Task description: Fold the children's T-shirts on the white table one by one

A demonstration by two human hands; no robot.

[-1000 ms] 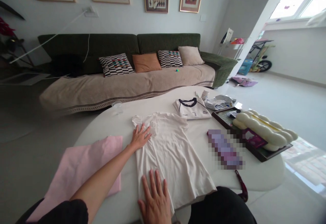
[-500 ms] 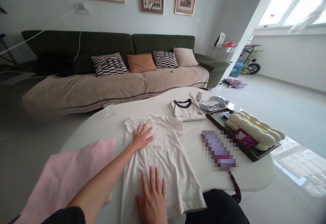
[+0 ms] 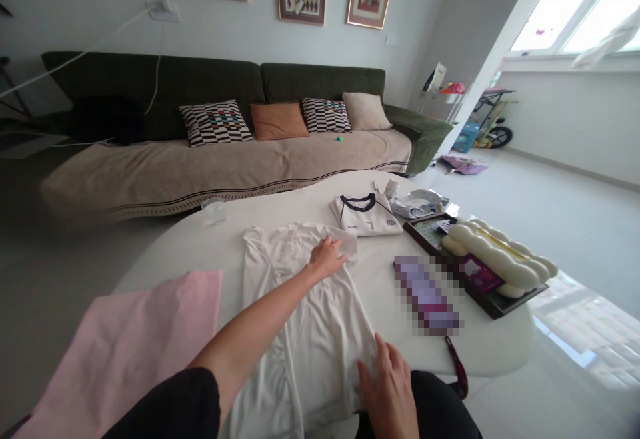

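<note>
A white short-sleeved T-shirt [image 3: 320,319] lies spread on the white table, wrinkled along its left side and middle. My left hand [image 3: 327,257] reaches across it to the sleeve on the right. Its fingers touch the cloth near the shoulder, thumb and fingers apart. My right hand [image 3: 391,386] rests at the shirt's lower right edge, thumb on the cloth and apart from the fingers. The bottom of the shirt runs out of view.
A folded white jersey [image 3: 367,216] with dark collar lies beyond the shirt. Pink cloth [image 3: 145,332] lies at left, a clear cup [image 3: 214,211] behind it. On the right are a blurred purple item [image 3: 425,292], a dark tray [image 3: 505,306] with a puffy cream object [image 3: 500,256], and a plastic packet [image 3: 420,202].
My left hand has moved right from the upper left of the shirt to its right sleeve. My right hand has slid right from the lower middle to the right edge. The lower cloth has shifted.
</note>
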